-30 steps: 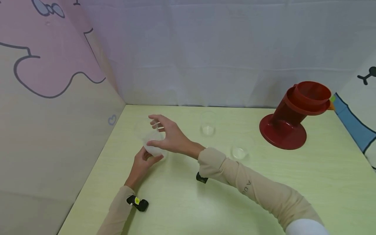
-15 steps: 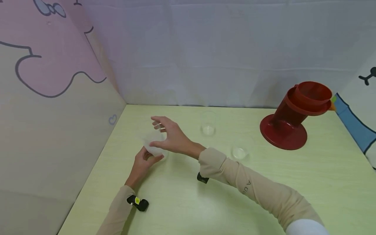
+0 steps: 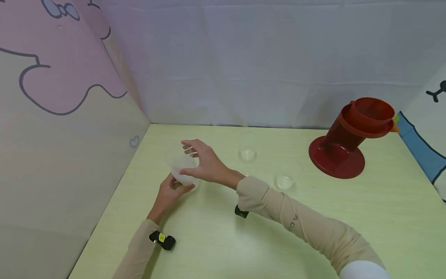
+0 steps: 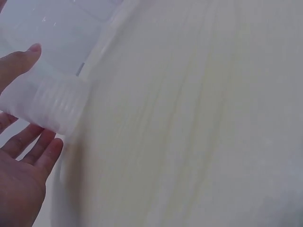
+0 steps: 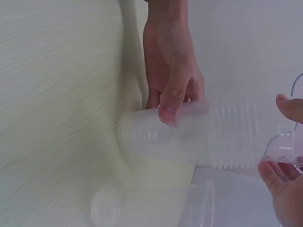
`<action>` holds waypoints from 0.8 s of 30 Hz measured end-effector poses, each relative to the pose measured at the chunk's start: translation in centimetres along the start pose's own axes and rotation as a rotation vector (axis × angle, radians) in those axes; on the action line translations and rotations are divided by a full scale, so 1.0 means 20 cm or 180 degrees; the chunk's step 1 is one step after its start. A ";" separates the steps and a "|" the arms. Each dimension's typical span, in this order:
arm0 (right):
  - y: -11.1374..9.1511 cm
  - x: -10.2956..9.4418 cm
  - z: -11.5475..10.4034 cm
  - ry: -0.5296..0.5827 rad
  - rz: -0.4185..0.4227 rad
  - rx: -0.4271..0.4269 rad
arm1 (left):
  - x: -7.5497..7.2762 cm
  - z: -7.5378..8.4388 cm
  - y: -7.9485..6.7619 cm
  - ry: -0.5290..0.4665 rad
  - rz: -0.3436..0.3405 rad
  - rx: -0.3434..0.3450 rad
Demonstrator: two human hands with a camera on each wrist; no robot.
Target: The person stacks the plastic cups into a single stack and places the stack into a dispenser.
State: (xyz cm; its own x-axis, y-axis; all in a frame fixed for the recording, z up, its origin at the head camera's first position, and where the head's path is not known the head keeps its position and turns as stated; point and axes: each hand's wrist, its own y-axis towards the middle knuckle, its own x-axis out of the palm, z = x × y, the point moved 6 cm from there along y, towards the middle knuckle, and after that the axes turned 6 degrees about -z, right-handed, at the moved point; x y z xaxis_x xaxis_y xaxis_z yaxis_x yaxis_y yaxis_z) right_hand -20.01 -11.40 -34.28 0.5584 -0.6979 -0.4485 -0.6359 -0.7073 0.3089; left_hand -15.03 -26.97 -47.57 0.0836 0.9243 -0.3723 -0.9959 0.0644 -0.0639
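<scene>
A stack of nested clear plastic cups (image 5: 194,137) stands tilted over the left part of the table, rims upward. My left hand (image 3: 168,193) grips its lower part; in the right wrist view the left thumb (image 5: 169,113) lies along the stack's side, with the fingers behind it. Around the rim end, my right hand (image 3: 207,164) holds the uppermost cup, its fingertips (image 5: 267,168) right at the rim and its thumb opposite. The left wrist view has the stack's ribbed lower end (image 4: 59,104) between thumb and fingers. Single clear cups stand to the right, one farther back (image 3: 247,154) and one nearer (image 3: 285,181).
At the back right stands a red tilted tube (image 3: 343,130) on a round red base (image 3: 336,161), a red cup-shaped piece (image 3: 371,110) in its upper end. Curtains (image 3: 271,66) enclose the pale wooden table (image 3: 334,213) behind and at both sides.
My right hand has shifted slightly to the right and nearer along the stack. The left hand keeps its grip in nearly the same place; the standing cups have not moved.
</scene>
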 end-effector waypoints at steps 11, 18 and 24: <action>0.00 0.01 0.01 -0.0086 -0.0019 0.0022 | 0.00 0.03 0.01 -0.0020 0.0001 -0.0015; -0.01 0.02 0.01 -0.0156 -0.0051 0.0058 | -0.01 0.03 0.01 0.0022 0.0015 -0.0022; -0.02 0.02 0.02 -0.0269 -0.0107 0.0052 | -0.01 0.02 0.01 0.0058 0.0045 0.0008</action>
State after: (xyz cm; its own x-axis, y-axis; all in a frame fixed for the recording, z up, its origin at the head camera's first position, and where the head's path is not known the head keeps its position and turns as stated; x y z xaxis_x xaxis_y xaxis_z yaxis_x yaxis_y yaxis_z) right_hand -19.73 -11.29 -34.87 0.5331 -0.6612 -0.5279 -0.6264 -0.7278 0.2791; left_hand -15.33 -26.96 -47.13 0.0700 0.9181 -0.3901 -0.9971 0.0522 -0.0561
